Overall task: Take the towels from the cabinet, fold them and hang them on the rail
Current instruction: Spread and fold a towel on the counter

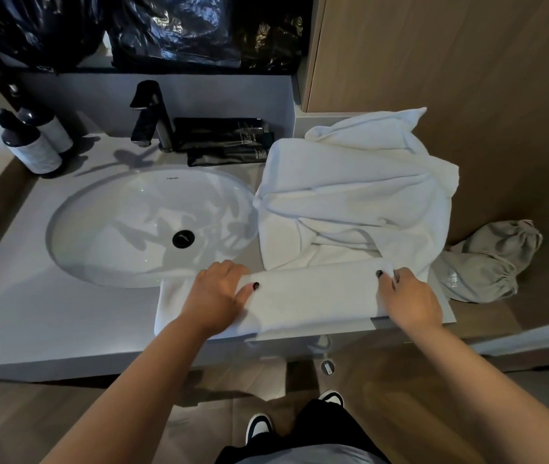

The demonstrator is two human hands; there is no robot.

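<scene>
A white towel [313, 296] lies folded into a long strip along the front edge of the vanity counter [32, 313]. My left hand [216, 296] grips its left part, thumb on top and fingers curled over the far fold. My right hand [410, 296] pinches the far right corner of the same strip. Behind it a larger white towel [356, 195] lies in a loose, crumpled heap on the right of the counter, reaching up against the wooden wall. No rail or cabinet is in view.
An oval white sink [105, 226] with a black drain sits left of the towels, a black tap [152, 115] behind it. Two pump bottles [35, 142] stand at the far left, black packets [226, 139] at the back. A grey cloth bag [487, 262] lies at the right.
</scene>
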